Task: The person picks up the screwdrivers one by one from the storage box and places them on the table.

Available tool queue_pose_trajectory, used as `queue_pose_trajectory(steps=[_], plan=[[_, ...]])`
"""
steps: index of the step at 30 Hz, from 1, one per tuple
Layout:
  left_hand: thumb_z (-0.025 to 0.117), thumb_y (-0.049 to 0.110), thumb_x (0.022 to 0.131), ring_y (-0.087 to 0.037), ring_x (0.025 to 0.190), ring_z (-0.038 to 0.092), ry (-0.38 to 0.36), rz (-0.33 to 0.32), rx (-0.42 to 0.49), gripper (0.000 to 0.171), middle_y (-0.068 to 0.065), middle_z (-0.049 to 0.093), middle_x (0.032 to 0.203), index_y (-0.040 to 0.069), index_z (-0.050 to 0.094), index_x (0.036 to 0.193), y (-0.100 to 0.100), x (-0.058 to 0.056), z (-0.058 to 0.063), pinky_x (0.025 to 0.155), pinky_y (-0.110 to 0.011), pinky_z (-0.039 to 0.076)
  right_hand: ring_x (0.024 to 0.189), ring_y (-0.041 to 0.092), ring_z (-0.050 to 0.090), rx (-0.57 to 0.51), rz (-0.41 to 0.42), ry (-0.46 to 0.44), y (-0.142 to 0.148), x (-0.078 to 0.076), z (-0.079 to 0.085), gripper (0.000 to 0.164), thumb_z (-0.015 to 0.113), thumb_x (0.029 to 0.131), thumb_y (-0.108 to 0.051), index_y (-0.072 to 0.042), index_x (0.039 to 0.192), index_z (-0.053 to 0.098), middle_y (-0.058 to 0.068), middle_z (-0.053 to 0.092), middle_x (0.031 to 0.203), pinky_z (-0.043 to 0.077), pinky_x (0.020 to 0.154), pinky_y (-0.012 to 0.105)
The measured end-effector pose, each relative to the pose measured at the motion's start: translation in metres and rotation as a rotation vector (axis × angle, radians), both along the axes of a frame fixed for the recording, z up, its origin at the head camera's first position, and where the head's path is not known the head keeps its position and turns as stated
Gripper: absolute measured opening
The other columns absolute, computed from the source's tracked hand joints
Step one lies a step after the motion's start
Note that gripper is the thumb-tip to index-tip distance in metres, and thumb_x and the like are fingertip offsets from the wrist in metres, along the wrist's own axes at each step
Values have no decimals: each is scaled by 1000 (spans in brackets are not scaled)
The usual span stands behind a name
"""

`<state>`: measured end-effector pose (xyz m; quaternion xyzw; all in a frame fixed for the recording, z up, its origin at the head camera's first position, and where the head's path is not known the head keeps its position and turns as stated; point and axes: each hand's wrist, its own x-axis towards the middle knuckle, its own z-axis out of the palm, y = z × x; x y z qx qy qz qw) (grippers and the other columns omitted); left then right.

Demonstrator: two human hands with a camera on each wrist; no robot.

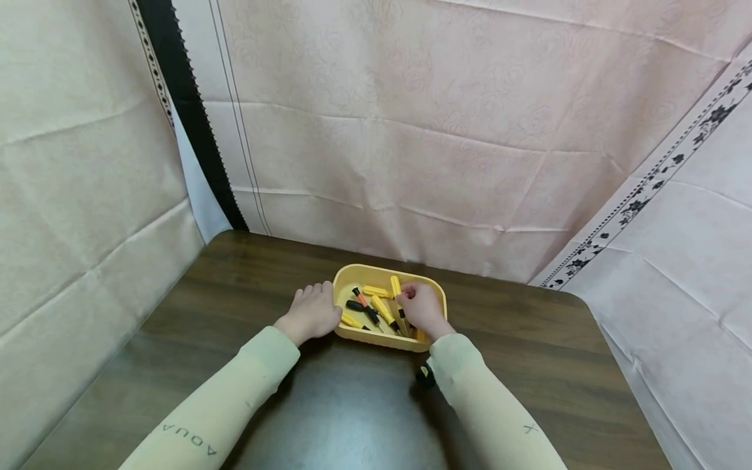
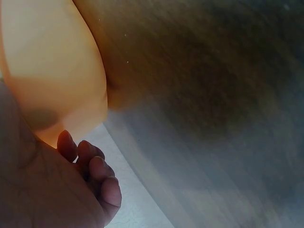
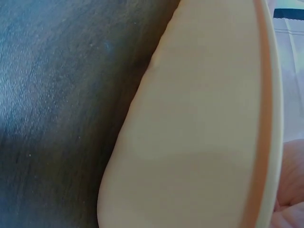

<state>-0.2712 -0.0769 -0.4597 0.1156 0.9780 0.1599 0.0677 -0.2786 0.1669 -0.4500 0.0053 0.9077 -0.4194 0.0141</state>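
Note:
A yellow plastic bin stands on the table with several hand tools in it. My right hand reaches over its right side and pinches a yellow-handled screwdriver, handle up, between thumb and fingers. Near it lie another yellow-handled screwdriver and a black-and-red-handled tool. My left hand lies along the bin's left end, fingers loosely extended. In the left wrist view its fingertips are beside the bin's wall. The bin wall hides most of the right hand in the right wrist view.
The dark wooden table extends on both sides of the bin. Pale patterned cloth hangs along its back and sides. A small black object shows at the right sleeve's cuff.

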Motion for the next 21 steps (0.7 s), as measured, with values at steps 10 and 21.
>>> queue_pose_trajectory(steps=[10,21], plan=[[46,34,95,-28,93,44,-7,0,11,39,-12,49,104,2,46,119,-1,1,-1,85,-45,31,83,22,60,-220,-40,-26,7,-2,-1,23,63,94,-13,-1,114,65,11,60,99,53,68,35],[46,34,96,-27,91,43,-14,0,21,39,-11,49,103,3,45,119,-1,1,-1,84,-44,31,97,24,61,-453,-51,-60,45,8,34,33,62,96,-15,2,123,57,19,58,114,52,83,40]])
